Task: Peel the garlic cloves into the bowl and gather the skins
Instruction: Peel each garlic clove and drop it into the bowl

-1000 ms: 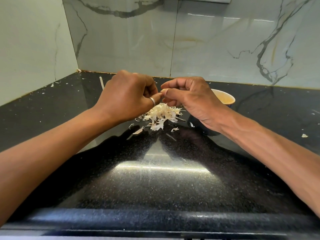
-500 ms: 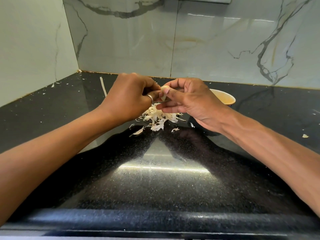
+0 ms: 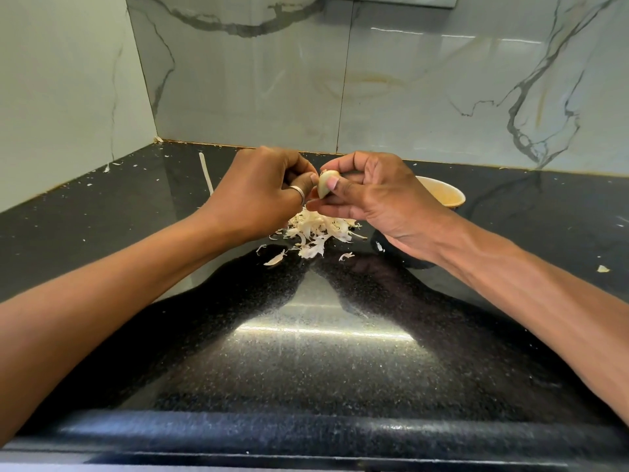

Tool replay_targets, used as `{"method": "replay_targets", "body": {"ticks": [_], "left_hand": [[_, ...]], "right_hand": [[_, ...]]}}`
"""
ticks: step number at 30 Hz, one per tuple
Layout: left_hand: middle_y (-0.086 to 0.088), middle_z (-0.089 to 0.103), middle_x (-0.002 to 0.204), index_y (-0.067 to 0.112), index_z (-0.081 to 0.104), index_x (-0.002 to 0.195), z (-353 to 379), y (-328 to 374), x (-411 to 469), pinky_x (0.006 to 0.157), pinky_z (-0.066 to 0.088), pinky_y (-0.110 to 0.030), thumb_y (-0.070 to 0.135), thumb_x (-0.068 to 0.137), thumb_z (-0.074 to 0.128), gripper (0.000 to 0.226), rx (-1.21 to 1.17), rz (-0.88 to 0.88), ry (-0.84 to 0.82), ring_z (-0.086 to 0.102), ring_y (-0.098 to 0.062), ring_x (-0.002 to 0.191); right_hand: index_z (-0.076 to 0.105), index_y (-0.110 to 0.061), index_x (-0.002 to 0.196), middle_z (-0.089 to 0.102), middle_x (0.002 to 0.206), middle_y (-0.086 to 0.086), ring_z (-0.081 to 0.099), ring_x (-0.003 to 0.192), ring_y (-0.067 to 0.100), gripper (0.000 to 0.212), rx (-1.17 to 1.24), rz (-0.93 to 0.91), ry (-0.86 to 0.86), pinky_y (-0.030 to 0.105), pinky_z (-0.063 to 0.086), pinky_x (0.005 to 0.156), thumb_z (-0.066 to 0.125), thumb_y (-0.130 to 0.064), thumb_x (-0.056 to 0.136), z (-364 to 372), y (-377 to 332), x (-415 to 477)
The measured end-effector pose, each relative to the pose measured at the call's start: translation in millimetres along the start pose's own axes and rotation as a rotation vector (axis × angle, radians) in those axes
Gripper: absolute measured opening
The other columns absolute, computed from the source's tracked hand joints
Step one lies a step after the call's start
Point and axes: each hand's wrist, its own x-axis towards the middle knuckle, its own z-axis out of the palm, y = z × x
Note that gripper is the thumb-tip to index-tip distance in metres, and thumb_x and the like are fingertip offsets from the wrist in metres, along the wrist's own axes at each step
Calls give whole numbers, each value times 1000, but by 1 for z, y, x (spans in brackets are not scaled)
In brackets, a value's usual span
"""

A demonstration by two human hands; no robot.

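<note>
A pale garlic clove (image 3: 325,187) is pinched between the thumb and fingers of my right hand (image 3: 374,202), raised above the counter. My left hand (image 3: 262,192), with a ring on one finger, is closed beside it, its thumb and fingertips pressed against the clove's left side. Under both hands a pile of white garlic skins (image 3: 316,233) lies on the black counter. A cream bowl (image 3: 446,195) stands behind my right hand, mostly hidden by it; its contents cannot be seen.
Loose skin flakes are scattered on the black granite counter (image 3: 102,216), including one at the right (image 3: 602,268). A thin white strip (image 3: 206,172) lies at the back left. Marble walls close the back and the left side. The counter's rounded front edge runs along the bottom.
Both hands have risen slightly. The clove has turned in my right fingers and shows more of its bare surface, while my left thumb works at its side.
</note>
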Motion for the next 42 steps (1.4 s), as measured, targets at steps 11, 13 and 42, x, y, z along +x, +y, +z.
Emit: {"method": "replay_targets", "body": {"ticks": [11,13,42], "left_hand": [[8,71,70,20,79,92,-8,-1,1,64,57,-32,30,88,78,10,76,22,97,65,-5,58],[9,68,61,21,77,81,-9,0,0,62,57,-34,41,86,78,21,72,13,120,65,-9,55],[12,68,69,16,79,93,-1,5,-5,59,48,-13,18,90,71,9,94,173,163,60,6,60]], "right_hand": [[59,7,122,66,121,33,71,109,40,24,290,64,-2,35,61,89,55,6,98,-7,-4,3],[60,4,124,69,119,29,72,107,37,25,274,82,-19,36,61,88,54,3,100,-9,-5,2],[69,2,111,73,99,17,67,83,18,21,242,14,46,22,58,73,63,7,92,-9,-7,3]]}}
